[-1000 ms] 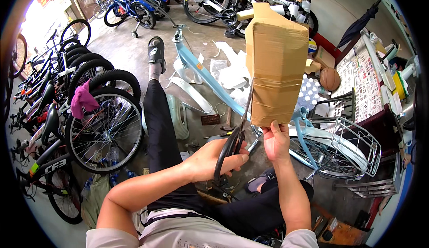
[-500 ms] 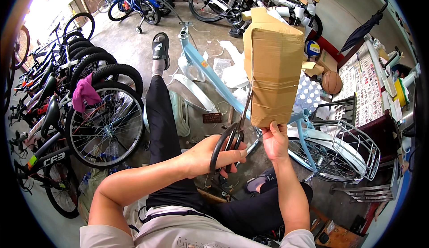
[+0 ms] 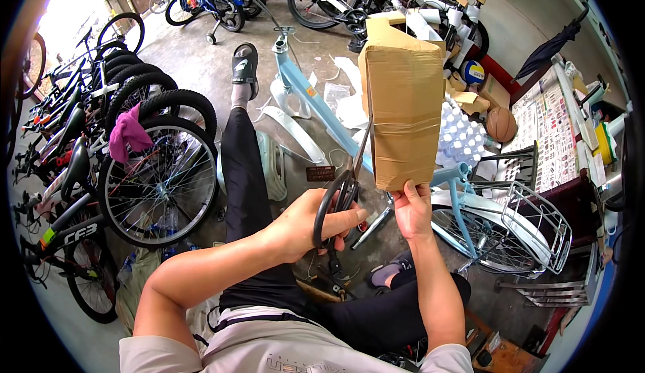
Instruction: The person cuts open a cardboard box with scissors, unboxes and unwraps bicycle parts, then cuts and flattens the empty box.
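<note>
My left hand point(image 3: 295, 228) grips the black handles of a pair of scissors point(image 3: 347, 190), fingers curled round the loops. The long blades point up along the left edge of a folded piece of brown cardboard point(image 3: 406, 118). That cardboard stands upright, pinched at its bottom edge between the thumb and fingers of my right hand point(image 3: 412, 213). The blade tips are partly hidden against the cardboard, so I cannot tell how far they reach into it. Behind both hands lies a light blue bicycle frame point(image 3: 316, 104), partly covered by the cardboard.
Many bicycles stand along the left, a pink cloth point(image 3: 129, 133) hanging on one. More bikes, one wrapped in white point(image 3: 336, 0), stand at the back. To the right are a basketball point(image 3: 500, 124), a metal rear rack point(image 3: 527, 228) and a paper-covered table point(image 3: 551, 128). White packing scraps point(image 3: 351, 111) litter the floor.
The cardboard has shifted slightly left and down, and stands a little straighter. My left hand and the scissors have moved slightly left with it. Both hands keep their hold.
</note>
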